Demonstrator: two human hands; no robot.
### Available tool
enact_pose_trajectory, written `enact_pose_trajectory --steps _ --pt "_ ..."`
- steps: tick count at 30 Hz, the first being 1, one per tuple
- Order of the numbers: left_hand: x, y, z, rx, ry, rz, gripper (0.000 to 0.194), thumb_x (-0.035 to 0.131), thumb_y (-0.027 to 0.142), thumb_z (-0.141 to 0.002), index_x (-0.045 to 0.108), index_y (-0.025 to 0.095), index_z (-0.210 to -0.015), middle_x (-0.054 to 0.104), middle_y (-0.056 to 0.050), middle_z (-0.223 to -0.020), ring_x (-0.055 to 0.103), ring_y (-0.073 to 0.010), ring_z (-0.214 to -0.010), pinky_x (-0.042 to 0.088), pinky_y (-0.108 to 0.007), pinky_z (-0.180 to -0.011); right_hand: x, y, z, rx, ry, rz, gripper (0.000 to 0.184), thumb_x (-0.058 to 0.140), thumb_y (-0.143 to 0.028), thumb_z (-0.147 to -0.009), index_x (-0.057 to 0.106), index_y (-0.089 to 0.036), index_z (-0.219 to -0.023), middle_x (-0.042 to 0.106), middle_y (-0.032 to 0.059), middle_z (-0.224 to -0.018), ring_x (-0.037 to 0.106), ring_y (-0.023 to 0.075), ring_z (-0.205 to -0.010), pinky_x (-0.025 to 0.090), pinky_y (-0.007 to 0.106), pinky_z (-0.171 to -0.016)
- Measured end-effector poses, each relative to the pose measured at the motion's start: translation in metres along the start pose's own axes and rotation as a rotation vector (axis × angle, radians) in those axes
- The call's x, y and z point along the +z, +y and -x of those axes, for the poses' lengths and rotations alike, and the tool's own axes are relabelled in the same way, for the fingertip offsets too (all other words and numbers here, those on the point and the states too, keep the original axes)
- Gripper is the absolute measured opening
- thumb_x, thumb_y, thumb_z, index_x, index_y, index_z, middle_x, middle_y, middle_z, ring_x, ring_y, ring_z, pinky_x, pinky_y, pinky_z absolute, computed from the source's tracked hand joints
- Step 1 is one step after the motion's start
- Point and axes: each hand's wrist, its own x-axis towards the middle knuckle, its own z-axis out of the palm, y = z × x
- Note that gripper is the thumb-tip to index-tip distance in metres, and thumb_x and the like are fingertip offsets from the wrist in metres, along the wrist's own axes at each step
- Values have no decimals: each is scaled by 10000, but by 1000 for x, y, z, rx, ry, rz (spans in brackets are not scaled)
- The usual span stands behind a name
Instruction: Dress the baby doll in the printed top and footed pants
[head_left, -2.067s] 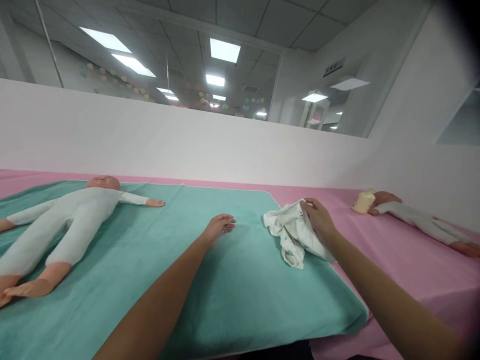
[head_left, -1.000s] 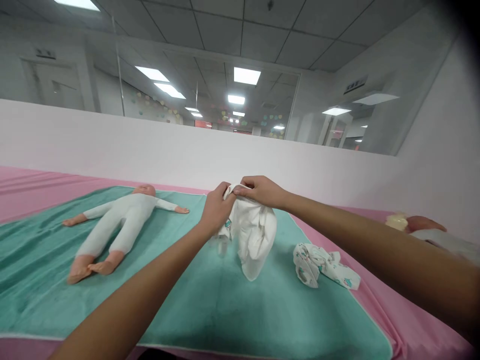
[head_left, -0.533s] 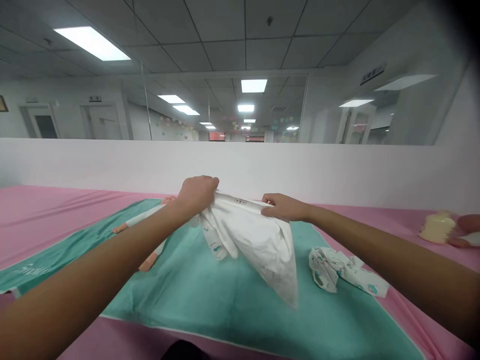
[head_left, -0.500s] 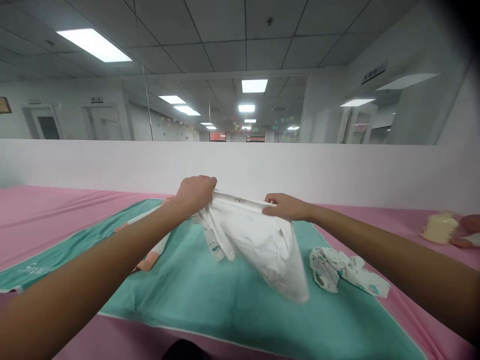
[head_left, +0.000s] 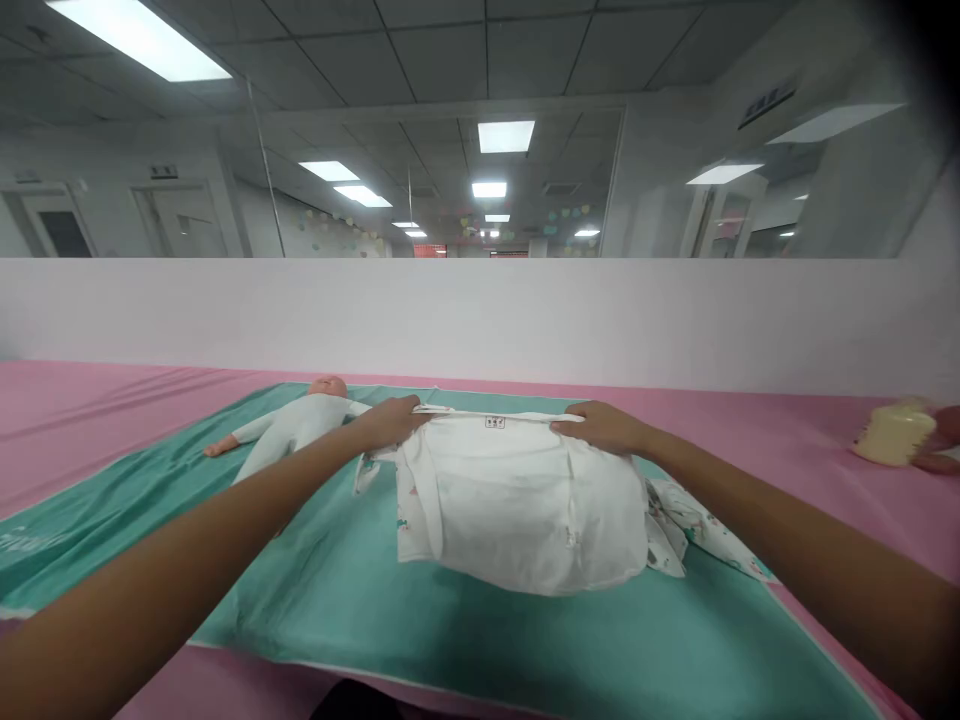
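White garment hung spread between your two hands over the green towel, with your left hand and your right hand each pinching its top edge. Holding it well called for an even pull on both sides, keeping the printed mark level between them, and enough lift to clear the patterned cloth that it partly hid on the right.

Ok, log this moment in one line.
left hand: gripping white garment, upper edge | right hand: same edge | doll: lying on green towel | patterned cloth: right of garment
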Motion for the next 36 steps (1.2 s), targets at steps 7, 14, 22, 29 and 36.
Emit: enact_pose_trajectory --steps 7,14,22,29,36 --pt "103 -36 -70 -45 12 -361 512 303 594 -834 530 147 -937 627 -184 -815 596 -320 -856 402 -389 -745 87 41 -72 101 -41 446 465 355 -588 -824 599 -211 -945 652 105 -919 593 251 -830 398 323 -650" --pt "154 -60 -132 -96 35 -557 615 272 632 -834 470 107 -1087 621 -142 -774 603 -303 -745 392 -430 -733 150 79 -133 84 -7 652 421 268 -494 -894 536 -184 -988 621 94 -875 591 234 -770 387 331 -651" --pt "187 -52 -118 177 349 -463 247 443 232 -849 513 152 -1072 491 -143 -1202 434 -290 -1125 340 -430 -909 173 97 -133 -143 330 613 302 434 -273 -858 501 -156 -1128 516 145 -1205 470 271 -1071 316 420 -910" --pt "182 -27 -47 568 87 -124 158 471 268 -854 563 203 -965 535 -62 -1144 480 -211 -1074 394 -365 -894 201 30 -82 -395 45 185 449 337 -401 -901 482 -148 -1242 514 98 -1279 441 221 -1182 322 372 -1009" --pt "150 -48 7 587 -92 20 373 568 362 -792 519 244 -1143 517 -51 -1195 472 -211 -1104 399 -330 -926 174 24 7 -417 -244 67 577 325 -558 -869 330 -267 -1368 324 19 -1441 286 213 -1317 230 390 -1080"
